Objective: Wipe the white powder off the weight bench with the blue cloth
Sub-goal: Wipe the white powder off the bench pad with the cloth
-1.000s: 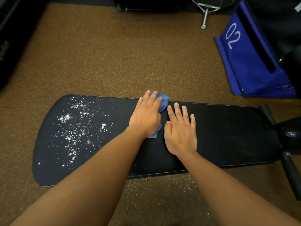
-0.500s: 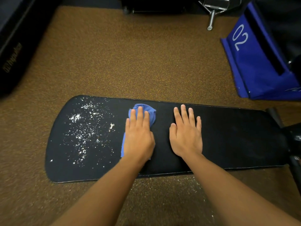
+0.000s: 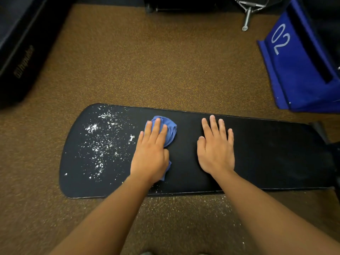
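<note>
A long black weight bench [image 3: 266, 153] lies across the view. White powder [image 3: 103, 142] is scattered over its left end. My left hand [image 3: 150, 153] presses flat on a crumpled blue cloth [image 3: 170, 129] near the bench's middle, just right of the powder; the cloth pokes out past my fingertips and below my palm. My right hand [image 3: 216, 150] rests flat on the bare bench pad with fingers spread, a hand's width to the right of the cloth, holding nothing.
Brown speckled floor [image 3: 165, 61] surrounds the bench, with powder specks [image 3: 184, 205] below its near edge. A blue box marked 02 [image 3: 294, 67] stands at the upper right, a black padded item [image 3: 24, 52] at the upper left, a metal bar [image 3: 246, 17] at the top.
My left hand slid the cloth leftward along the bench, away from my right hand and toward the powder. The right hand stayed flat on the pad.
</note>
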